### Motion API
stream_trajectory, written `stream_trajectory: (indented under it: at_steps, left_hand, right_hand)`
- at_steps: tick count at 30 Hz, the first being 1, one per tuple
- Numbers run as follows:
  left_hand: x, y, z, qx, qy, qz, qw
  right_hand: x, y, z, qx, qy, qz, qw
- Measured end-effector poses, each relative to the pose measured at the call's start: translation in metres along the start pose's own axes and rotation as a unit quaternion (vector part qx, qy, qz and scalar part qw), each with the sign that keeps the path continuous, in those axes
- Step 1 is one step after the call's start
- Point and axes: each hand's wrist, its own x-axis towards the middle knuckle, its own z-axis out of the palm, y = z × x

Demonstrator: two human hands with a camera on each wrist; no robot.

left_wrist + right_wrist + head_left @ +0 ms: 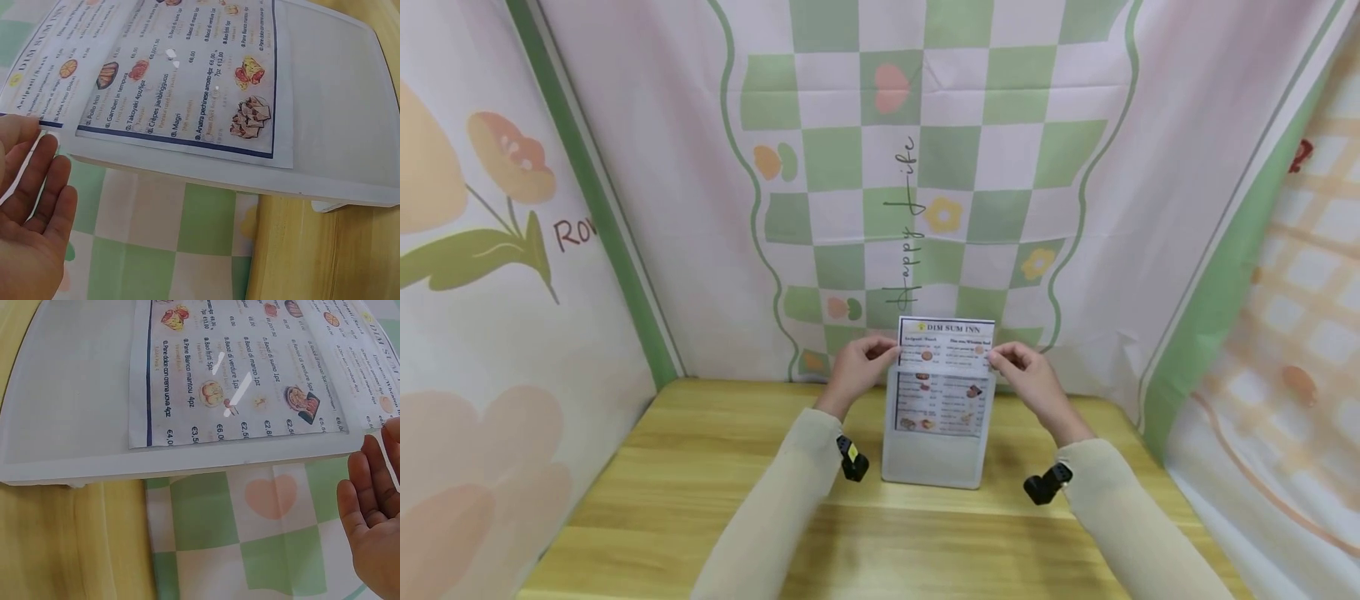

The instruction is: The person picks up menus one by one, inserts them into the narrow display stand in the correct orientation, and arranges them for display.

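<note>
A printed menu sheet (946,335) headed "DIM SUM INN" stands partly inside a white-framed clear display stand (934,460). Its top part sticks out above the frame; the lower part shows through the clear front. My left hand (859,372) pinches the sheet's left edge near the top between thumb and index finger. On the opposite edge, my right hand (1032,382) pinches it the same way. In the left wrist view the other fingers (39,181) of the left hand hang loosely beside the frame's corner. Below the sheet's bottom edge, a bare strip of the stand (69,400) shows.
The stand is upright on a wooden table (715,492). Close behind it hangs a green-and-white checked cloth (1000,158), with more printed cloth walls (467,333) at both sides. Small black cameras (853,460) sit on both wrists.
</note>
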Motion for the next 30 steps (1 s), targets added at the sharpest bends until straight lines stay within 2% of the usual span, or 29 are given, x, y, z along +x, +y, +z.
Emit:
stream_trajectory:
  at_steps: [7, 16, 30]
  left_hand:
    - [-0.002, -0.006, 0.002, 0.015, -0.002, -0.002, 0.9999]
    - [-0.004, -0.017, 0.005, 0.014, -0.010, 0.001, 0.9998]
    - [-0.007, -0.019, 0.006, 0.017, -0.010, -0.003, 0.9998]
  right_hand:
    - [-0.004, 0.003, 0.001, -0.006, -0.006, 0.009, 0.9999]
    - [-0.007, 0.012, 0.004, -0.013, -0.009, 0.009, 0.9998]
    - [-0.011, 0.014, 0.006, -0.007, -0.007, 0.009, 0.9999]
